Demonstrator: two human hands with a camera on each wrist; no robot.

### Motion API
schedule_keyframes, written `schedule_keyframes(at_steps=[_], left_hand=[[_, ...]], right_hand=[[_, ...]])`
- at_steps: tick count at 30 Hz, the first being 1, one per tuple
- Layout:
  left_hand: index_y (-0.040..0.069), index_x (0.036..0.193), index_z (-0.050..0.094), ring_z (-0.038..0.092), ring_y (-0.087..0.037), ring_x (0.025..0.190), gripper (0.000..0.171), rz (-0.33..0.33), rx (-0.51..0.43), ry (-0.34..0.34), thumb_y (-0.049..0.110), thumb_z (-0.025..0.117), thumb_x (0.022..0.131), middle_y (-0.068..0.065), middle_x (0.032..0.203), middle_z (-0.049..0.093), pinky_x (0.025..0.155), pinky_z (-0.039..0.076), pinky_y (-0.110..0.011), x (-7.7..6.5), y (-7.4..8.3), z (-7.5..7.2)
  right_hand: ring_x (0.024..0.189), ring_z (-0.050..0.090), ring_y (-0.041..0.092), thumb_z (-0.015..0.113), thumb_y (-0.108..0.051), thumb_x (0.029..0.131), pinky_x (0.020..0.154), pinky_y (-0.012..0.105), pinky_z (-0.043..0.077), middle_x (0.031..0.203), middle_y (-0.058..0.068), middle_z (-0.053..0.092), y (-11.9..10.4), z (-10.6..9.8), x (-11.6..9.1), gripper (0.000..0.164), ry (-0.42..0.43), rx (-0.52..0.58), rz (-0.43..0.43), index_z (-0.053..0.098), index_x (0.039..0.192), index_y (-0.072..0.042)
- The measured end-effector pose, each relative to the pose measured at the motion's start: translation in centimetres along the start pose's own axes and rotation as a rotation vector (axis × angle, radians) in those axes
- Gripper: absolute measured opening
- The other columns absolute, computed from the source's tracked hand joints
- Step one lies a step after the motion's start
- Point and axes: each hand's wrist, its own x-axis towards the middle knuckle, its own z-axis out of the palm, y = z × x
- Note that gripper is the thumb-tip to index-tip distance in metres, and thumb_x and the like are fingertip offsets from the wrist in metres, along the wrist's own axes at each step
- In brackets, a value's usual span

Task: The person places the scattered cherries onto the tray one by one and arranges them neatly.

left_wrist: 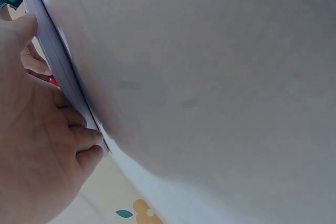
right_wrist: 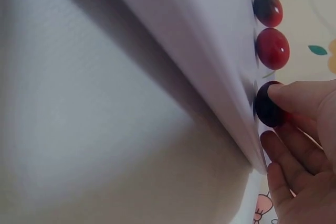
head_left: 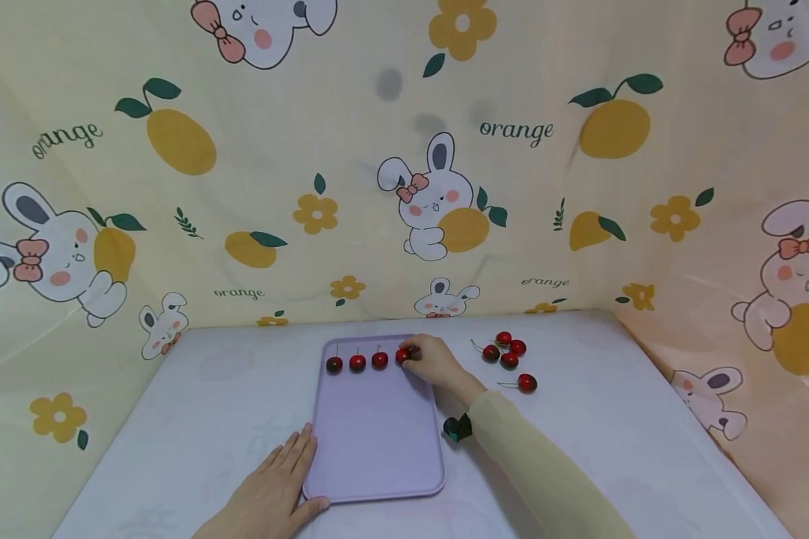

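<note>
A lilac rectangular tray (head_left: 377,442) lies on the table, with three dark red cherries, one of them a cherry (head_left: 357,363) in the middle, lined up along its far edge. At the far right corner, my right hand (head_left: 440,365) pinches a fourth cherry (right_wrist: 269,106) between thumb and fingers, at the end of that row. In the right wrist view this cherry touches or nearly touches the tray. My left hand (head_left: 270,483) rests against the tray's left edge with fingers extended, its thumb at the near left corner.
Several loose cherries (head_left: 508,360) are clustered right of the tray, and a single cherry (head_left: 527,383) lies nearer. A small dark green object (head_left: 453,428) sits beside the right sleeve, partly covered by it. Patterned cloth (head_left: 350,262) hangs behind the white table (head_left: 229,389).
</note>
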Motion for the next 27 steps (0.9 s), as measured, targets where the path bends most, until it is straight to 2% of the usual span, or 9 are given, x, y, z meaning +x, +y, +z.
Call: schedule_keyframes(at_steps=[8, 14, 18, 22, 27], left_hand=[[-0.012, 0.151, 0.043, 0.039, -0.045, 0.147, 0.092, 0.014, 0.016, 0.020, 0.064, 0.054, 0.100, -0.029, 0.162, 0.035, 0.114, 0.039, -0.060, 0.0, 0.0, 0.1], [-0.012, 0.152, 0.041, 0.039, -0.046, 0.147, 0.093, 0.012, 0.006, 0.012, 0.063, 0.054, 0.100, -0.029, 0.163, 0.034, 0.114, 0.039, -0.061, 0.0, 0.0, 0.2], [-0.012, 0.151, 0.043, 0.040, -0.046, 0.146, 0.092, 0.024, 0.021, 0.035, 0.063, 0.054, 0.100, -0.029, 0.162, 0.036, 0.113, 0.040, -0.061, 0.0, -0.1, 0.4], [-0.013, 0.150, 0.044, 0.042, -0.046, 0.145, 0.092, 0.032, 0.045, 0.054, 0.063, 0.054, 0.100, -0.029, 0.161, 0.038, 0.111, 0.042, -0.061, 0.1, -0.1, 0.5], [-0.013, 0.151, 0.042, 0.039, -0.046, 0.147, 0.093, 0.017, 0.016, 0.019, 0.064, 0.054, 0.100, -0.030, 0.162, 0.034, 0.113, 0.039, -0.061, 0.0, 0.0, 0.3]], right_hand=[[0.112, 0.067, 0.029, 0.078, -0.004, 0.091, 0.103, 0.046, 0.053, 0.123, 0.014, 0.070, 0.0, -0.2, -0.2, 0.038, 0.001, 0.002, 0.004, 0.070, 0.128, -0.002], [0.117, 0.065, 0.030, 0.077, -0.007, 0.092, 0.105, 0.047, 0.052, 0.126, 0.015, 0.069, -0.4, -0.4, -0.6, 0.041, -0.004, 0.035, 0.039, 0.068, 0.132, -0.003], [0.119, 0.064, 0.031, 0.077, -0.011, 0.093, 0.105, 0.047, 0.052, 0.129, 0.015, 0.067, -0.6, -0.5, -0.7, 0.043, -0.001, 0.035, 0.045, 0.066, 0.134, -0.004], [0.121, 0.063, 0.033, 0.077, -0.013, 0.094, 0.104, 0.048, 0.052, 0.133, 0.016, 0.065, -0.9, -0.6, -0.9, 0.043, 0.016, 0.038, 0.020, 0.066, 0.135, -0.004], [0.122, 0.063, 0.033, 0.077, -0.012, 0.094, 0.104, 0.050, 0.052, 0.134, 0.015, 0.065, -1.5, -1.0, -1.3, 0.042, 0.042, 0.032, -0.032, 0.066, 0.134, -0.003]])
